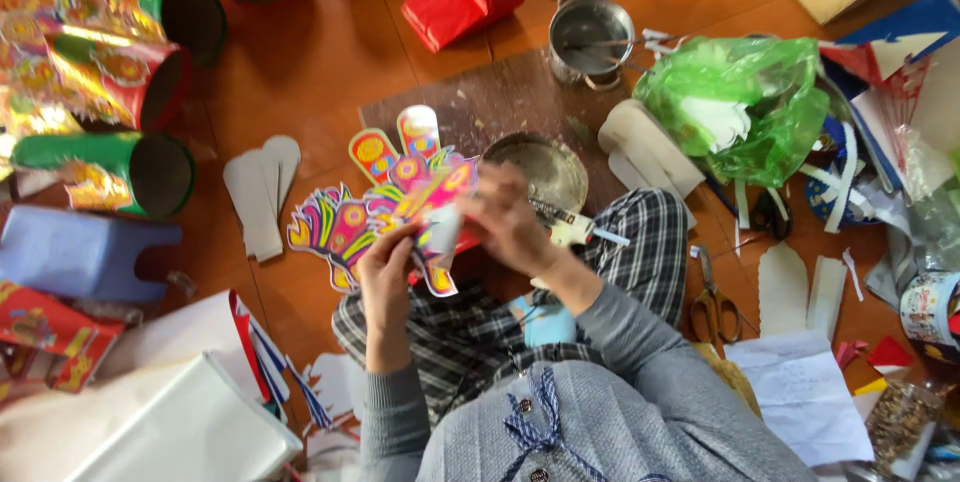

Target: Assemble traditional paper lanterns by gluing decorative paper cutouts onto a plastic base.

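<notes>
Paper cutout, bright with fan and flower shapes, sits in our hands just in front of the round metal dish. We judge it light, thin and floppy, easy to crease or tear, so best held by its edges. Our left hand is curled closed on its lower edge. Our right hand pinches a small white piece against it, fingers nearly closed.

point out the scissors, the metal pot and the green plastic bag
scissors point(712, 304): head view, on the orange handles, lying on the floor.
metal pot point(590, 32): head view, on its inner wall below the rim.
green plastic bag point(745, 102): head view, on the middle of its crumpled green surface.
</notes>
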